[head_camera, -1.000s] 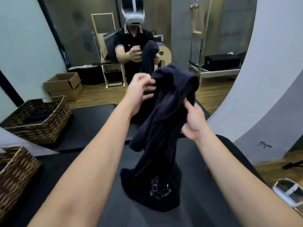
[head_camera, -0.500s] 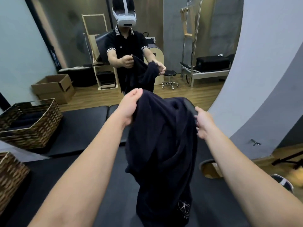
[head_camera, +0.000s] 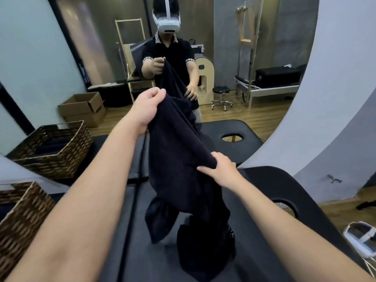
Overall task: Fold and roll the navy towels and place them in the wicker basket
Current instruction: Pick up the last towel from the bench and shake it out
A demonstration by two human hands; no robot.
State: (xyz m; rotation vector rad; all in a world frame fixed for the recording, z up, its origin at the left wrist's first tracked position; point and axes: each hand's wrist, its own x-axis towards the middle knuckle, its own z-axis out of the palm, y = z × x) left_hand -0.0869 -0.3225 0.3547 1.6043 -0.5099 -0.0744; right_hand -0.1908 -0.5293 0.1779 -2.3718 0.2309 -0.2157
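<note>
A navy towel hangs crumpled between my two hands above the black padded table. My left hand pinches its upper edge, held high and far out. My right hand grips another edge lower and nearer to me. The towel's bottom end rests bunched on the table, with a small pale logo showing. The wicker basket stands at the left edge of the table; its inside is hidden from here.
A large mirror ahead reflects me, the table with its face hole and the basket with dark towels inside. A white wall rises on the right. A white device lies on the wooden floor at lower right.
My left hand has lifted and moved away with the towel's edge. My right hand has dropped lower along the cloth. The towel has stretched out from a bunched clump.
</note>
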